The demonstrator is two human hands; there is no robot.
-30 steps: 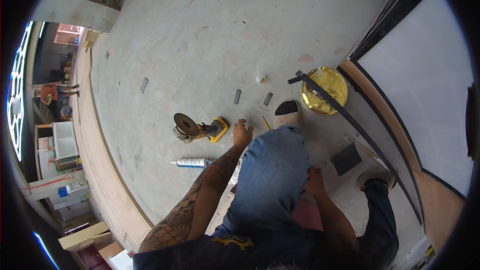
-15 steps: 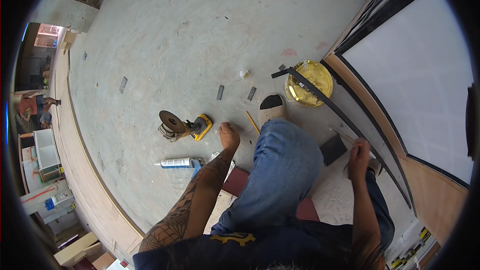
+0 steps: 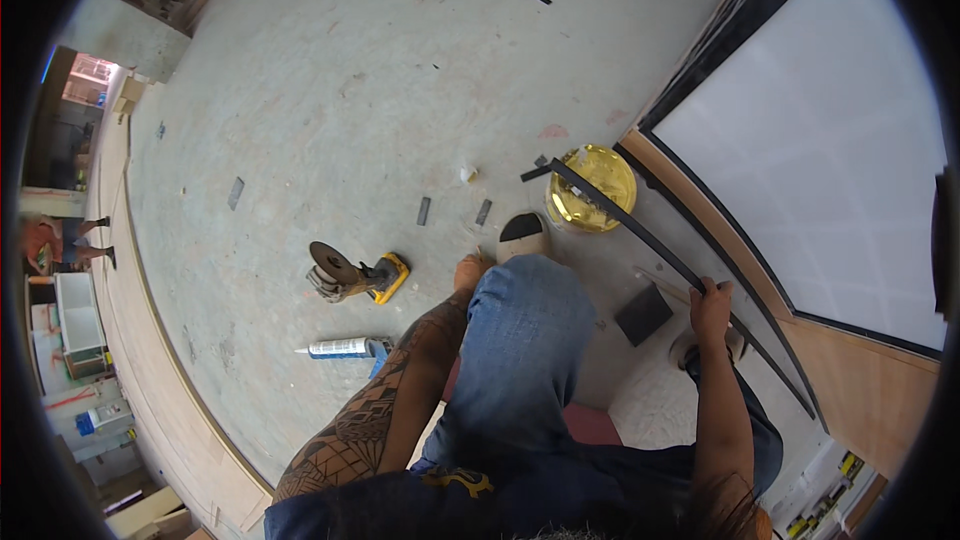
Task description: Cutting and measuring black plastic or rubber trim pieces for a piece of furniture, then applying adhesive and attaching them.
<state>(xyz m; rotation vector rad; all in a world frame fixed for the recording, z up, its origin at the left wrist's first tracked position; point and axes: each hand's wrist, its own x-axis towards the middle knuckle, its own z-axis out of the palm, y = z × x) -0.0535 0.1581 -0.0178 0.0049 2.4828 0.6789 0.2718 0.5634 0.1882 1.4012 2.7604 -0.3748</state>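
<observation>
From over here I see the right hand (image 3: 710, 306) with its fingers curled closely around a long flat black strip (image 3: 640, 230), which slants from above a shiny gold round bucket top (image 3: 612, 168) down toward the right. The left hand (image 3: 468, 272) is low beside the faded blue denim knee (image 3: 530, 305), fingers partly bent near the scuffed grey concrete floor (image 3: 330, 90); I cannot tell whether they grip anything. To its left I have a cordless grinder (image 3: 368, 280) with a flat, round brown disc (image 3: 332, 262), and nearer me a slim white-and-blue sealant tube (image 3: 340, 348). A dark square tile (image 3: 644, 315) lies between knee and right hand, and a smooth white panel (image 3: 800, 140), edged in black, fills the right side
</observation>
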